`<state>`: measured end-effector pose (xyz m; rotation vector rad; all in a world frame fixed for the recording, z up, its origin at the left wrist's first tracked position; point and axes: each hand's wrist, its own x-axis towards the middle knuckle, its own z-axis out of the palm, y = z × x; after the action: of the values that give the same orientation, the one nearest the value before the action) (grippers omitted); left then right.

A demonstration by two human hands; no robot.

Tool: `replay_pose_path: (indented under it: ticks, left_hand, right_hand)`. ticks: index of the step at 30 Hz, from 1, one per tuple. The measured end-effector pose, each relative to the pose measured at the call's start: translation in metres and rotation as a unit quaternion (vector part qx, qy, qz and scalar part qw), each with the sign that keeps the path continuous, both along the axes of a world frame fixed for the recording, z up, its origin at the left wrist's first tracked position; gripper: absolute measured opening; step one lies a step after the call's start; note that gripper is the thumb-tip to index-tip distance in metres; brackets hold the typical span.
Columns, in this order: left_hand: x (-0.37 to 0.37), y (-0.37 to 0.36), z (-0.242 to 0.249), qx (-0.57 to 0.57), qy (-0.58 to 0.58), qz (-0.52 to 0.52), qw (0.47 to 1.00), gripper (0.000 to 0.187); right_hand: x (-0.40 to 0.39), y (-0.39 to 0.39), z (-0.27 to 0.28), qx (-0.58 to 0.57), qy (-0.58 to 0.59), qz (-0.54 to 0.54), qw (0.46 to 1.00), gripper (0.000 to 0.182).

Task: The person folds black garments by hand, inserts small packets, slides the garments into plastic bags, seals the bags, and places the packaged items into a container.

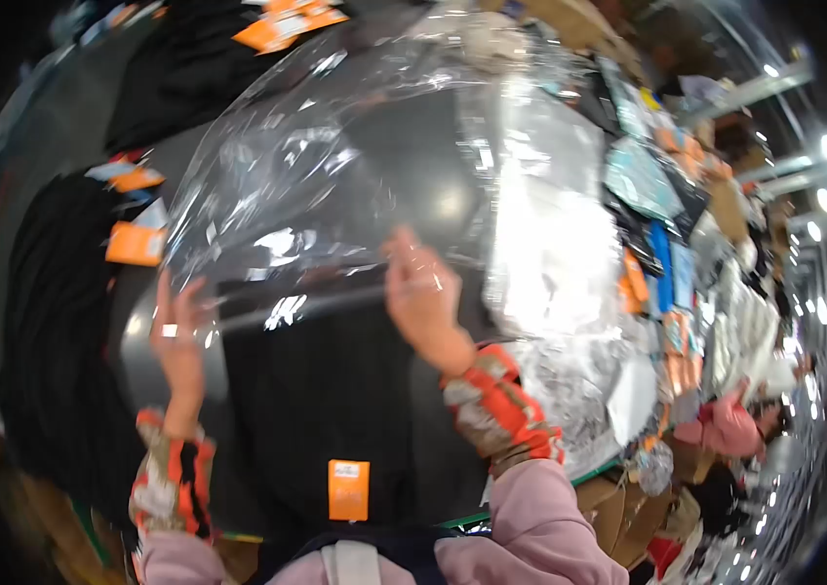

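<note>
- Looking down from the head view at a big clear plastic bag [335, 185], spread out shiny and crinkled across the grey tabletop [184, 146].
- Can follow its near edge straight across from the left hand [179, 322] to the right hand [423, 297]. Basically level with both sets of fingers, most of the plastic reaching away beyond them.
- Left hand: up at the left end of that edge, fingers mostly straight and pointing away, right by the plastic. Kinda blurry, so can't tell if pinching it or just touching.
- Right hand: over toward the right part of the same edge, fingers raised into the glare. Can't tell there either if closed on the plastic or loose, or if under or over it.
- Lying below and between the hands, nearer the body: black cloth [326, 400], far part under the bag's near edge, orange tag [348, 490] at the close end.
- Off left, apart from the left hand: black clothes [53, 322] in a heap, orange tags [136, 244] beside.
- Just right of the big bag: flat clear bags [550, 244], glaring white.
- Way over right: jumble of packets [643, 180], plus a person in pink [726, 424].
</note>
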<state>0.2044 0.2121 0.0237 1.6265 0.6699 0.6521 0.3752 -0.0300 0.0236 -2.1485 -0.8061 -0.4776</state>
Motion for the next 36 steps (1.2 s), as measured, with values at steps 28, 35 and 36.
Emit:
replay_pose_path:
  ticks: [28,35,36]
  left_hand:
    - [-0.036,0.016,-0.142,0.329,0.185,-0.267,0.887,0.048]
    - [-0.022,-0.013,-0.142,0.288,0.238,-0.141,0.917,0.050]
    - [-0.030,-0.030,-0.137,0.291,0.206,-0.092,0.930,0.051]
  right_hand:
    - [-0.052,-0.081,-0.138,0.004,0.165,-0.034,0.986,0.030]
    - [-0.085,-0.064,-0.098,0.005,0.386,-0.009,0.922,0.078]
    - [-0.095,-0.063,-0.104,0.004,0.360,-0.020,0.933,0.078]
